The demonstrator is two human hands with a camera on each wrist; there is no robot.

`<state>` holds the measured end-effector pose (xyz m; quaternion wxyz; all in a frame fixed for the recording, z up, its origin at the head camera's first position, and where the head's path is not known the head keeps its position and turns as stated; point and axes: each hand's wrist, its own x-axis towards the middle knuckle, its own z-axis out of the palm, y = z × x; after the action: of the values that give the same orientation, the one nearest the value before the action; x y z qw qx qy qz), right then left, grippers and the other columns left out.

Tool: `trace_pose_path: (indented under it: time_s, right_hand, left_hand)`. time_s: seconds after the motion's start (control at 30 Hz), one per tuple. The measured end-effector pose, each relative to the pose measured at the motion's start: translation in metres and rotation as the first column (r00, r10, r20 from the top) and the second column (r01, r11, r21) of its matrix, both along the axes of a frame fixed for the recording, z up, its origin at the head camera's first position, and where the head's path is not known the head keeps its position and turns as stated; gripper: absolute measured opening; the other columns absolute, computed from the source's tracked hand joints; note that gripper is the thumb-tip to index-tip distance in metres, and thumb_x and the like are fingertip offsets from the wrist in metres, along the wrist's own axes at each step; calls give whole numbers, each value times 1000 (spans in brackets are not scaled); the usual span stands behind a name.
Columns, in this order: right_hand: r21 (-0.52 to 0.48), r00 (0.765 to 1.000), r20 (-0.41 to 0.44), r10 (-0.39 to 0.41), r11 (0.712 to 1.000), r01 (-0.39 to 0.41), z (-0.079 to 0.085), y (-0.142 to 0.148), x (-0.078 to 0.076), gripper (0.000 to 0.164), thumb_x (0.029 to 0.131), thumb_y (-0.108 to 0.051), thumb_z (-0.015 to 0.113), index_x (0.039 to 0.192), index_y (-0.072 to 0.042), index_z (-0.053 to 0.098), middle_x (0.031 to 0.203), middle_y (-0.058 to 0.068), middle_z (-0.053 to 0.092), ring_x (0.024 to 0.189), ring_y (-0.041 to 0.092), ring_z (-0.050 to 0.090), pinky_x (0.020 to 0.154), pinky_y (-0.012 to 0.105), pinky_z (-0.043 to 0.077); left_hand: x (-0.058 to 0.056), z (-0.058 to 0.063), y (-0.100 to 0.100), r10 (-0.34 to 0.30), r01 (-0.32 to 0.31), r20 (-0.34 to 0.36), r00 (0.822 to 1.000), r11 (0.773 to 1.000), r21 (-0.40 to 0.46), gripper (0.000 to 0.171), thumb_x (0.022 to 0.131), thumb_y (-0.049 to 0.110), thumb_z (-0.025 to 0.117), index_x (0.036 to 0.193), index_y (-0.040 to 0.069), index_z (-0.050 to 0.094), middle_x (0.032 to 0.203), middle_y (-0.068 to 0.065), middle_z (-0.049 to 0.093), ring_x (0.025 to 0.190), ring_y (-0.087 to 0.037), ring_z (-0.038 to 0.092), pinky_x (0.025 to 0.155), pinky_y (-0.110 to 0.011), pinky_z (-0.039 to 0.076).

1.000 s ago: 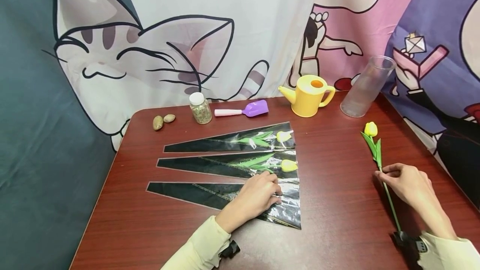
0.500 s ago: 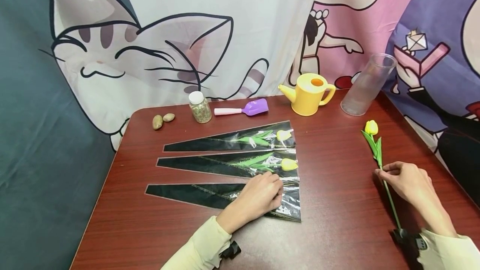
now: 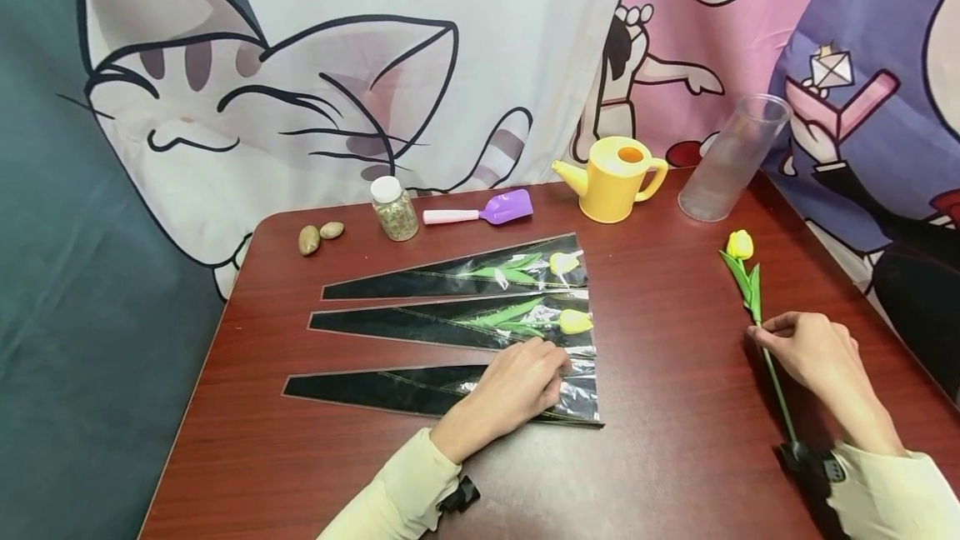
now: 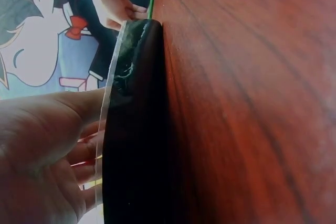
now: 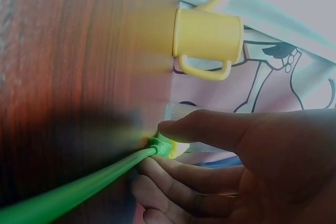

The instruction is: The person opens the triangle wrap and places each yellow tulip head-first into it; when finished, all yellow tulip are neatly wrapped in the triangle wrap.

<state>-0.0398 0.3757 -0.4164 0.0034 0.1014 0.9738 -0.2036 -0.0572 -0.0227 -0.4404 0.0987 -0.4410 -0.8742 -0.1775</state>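
Observation:
My left hand grips the nearest clear-and-black flower sleeve by its wide right part, fingers curled at the film. In the left wrist view the sleeve stands on edge, its near side raised from the table, with the fingers behind its clear border. At the right, my right hand pinches the green stem of a yellow artificial tulip between thumb and fingertips. The right wrist view has the stem running toward the lower left from the hand. The tulip's head points away from me.
Two more sleeves, each with a yellow tulip inside, lie just beyond. Along the back stand a white-lidded jar, a purple scoop, a yellow watering can and a clear vase. Two stones lie back left.
The near edge of the closest sleeve has risen and tilted up under my left hand. My right hand keeps its pinch on the tulip stem. The head view has shifted slightly.

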Motion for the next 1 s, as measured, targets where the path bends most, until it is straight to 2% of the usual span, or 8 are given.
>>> trace_pose_path:
  time_s: [0.17,0.4,0.67,0.83,1.0]
  right_hand:
    - [9,1000,17,-17,1000,17,2,-2,-3,41,89,-38,68,94,3,72,89,24,68,82,53,53,63,54,38]
    - [22,998,23,-66,998,65,2,-2,-4,33,88,-33,72,90,0,74,94,30,66,81,55,53,56,53,42]
    - [23,995,50,-88,996,87,1,2,-4,34,87,-35,72,91,-2,75,100,34,63,80,59,52,54,54,41]
    - [24,997,-47,-59,998,60,-2,3,-2,28,86,-29,72,83,-1,75,87,26,68,78,56,54,58,52,39]
    - [15,988,-145,-61,998,63,1,0,0,26,84,-27,72,79,-2,74,74,17,69,74,50,56,57,47,36]
  left_hand:
    - [-1,1,-1,-15,15,-27,1000,1000,16,11,85,11,65,90,18,71,86,8,58,77,-7,52,68,-19,45]
    - [-1,3,-2,-31,31,-11,999,1000,4,5,90,21,70,85,22,69,84,12,55,75,-4,48,67,-17,42]
    - [1,4,-2,-45,45,-1,999,999,-20,8,89,29,73,84,24,69,84,14,56,79,-4,50,72,-20,44]
    - [1,6,-1,-56,56,-6,998,998,-4,7,89,28,73,85,25,70,85,14,58,78,-5,51,72,-19,44]
    - [1,8,-2,-66,66,10,998,998,15,5,90,28,73,87,24,73,86,13,62,79,-7,53,73,-22,45]
